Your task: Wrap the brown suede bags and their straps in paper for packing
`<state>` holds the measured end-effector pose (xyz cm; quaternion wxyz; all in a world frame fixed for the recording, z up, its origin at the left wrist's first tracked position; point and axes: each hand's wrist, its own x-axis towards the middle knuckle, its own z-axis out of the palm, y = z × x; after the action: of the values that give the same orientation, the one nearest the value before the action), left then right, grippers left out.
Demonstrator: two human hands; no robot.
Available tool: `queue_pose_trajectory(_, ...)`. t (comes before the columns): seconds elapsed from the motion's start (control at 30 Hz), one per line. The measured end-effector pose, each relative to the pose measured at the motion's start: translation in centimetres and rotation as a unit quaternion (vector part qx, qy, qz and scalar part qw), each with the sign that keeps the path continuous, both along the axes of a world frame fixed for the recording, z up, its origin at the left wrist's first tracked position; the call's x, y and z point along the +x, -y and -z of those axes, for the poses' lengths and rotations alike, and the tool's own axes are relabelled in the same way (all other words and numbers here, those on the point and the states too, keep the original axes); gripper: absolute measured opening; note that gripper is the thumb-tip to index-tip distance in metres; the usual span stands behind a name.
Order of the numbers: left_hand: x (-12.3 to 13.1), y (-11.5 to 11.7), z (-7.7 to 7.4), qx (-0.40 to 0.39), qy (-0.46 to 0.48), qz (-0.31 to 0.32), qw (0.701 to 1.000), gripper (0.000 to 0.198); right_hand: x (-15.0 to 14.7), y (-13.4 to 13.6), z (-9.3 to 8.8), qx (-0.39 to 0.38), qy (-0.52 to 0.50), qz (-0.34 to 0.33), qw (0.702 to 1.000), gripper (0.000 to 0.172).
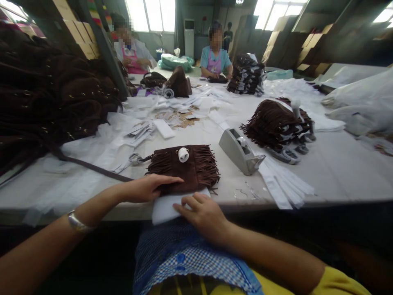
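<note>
A small brown fringed suede bag [187, 168] lies flat near the table's front edge, with a white foam-wrapped clasp [183, 154] on its top. My left hand [147, 187] rests flat on the bag's lower left part, fingers stretched out. My right hand [202, 215] lies on a white sheet of foam wrap [164, 208] that sticks out from under the bag over the table edge, its fingers curled down onto the sheet. A brown strap [92, 166] runs from the bag to the left.
A grey tape dispenser [241, 151] stands right of the bag, white strips [284, 182] beside it. Piles of fringed bags [276, 123] sit right and far back [247, 73]. Dark bags [46, 94] heap at left. Two people sit at the table's far end.
</note>
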<state>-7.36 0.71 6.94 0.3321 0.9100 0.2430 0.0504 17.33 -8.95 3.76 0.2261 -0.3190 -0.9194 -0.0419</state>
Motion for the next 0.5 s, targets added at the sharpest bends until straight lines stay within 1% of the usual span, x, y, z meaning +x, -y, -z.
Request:
queue_pose_trajectory(0.07, 0.0, -0.2, -0.1, -0.010, 0.001, 0.007, 1.000, 0.085, -0.1, -0.7, 0.7, 0.010, -0.014, 0.045, 0.999, 0.022)
queue_pose_trajectory(0.13, 0.1, -0.1, 0.0, -0.008, 0.012, 0.006, 1.000, 0.084, -0.2, -1.2, 1.7, 0.021, -0.030, 0.075, 0.996, 0.019)
queue_pose_trajectory(0.23, 0.3, 0.4, 0.2, 0.003, 0.027, -0.010, 1.000, 0.084, -0.3, -1.1, 3.1, 0.017, -0.062, 0.094, 0.993, 0.019)
queue_pose_trajectory(0.3, 0.4, 1.0, 0.3, 0.015, 0.031, -0.022, 0.999, 0.080, -0.2, -0.6, 3.7, 0.008, -0.087, 0.091, 0.992, 0.022)
queue_pose_trajectory(0.4, 0.8, 1.9, 0.8, 0.050, 0.038, -0.043, 0.997, 0.063, 0.3, 0.0, 4.0, -0.004, -0.116, 0.077, 0.990, 0.025)
queue_pose_trajectory(0.5, 1.2, 2.5, 2.0, 0.102, 0.043, -0.078, 0.991, 0.057, 0.6, -0.1, 3.8, -0.022, -0.120, 0.098, 0.988, 0.023)
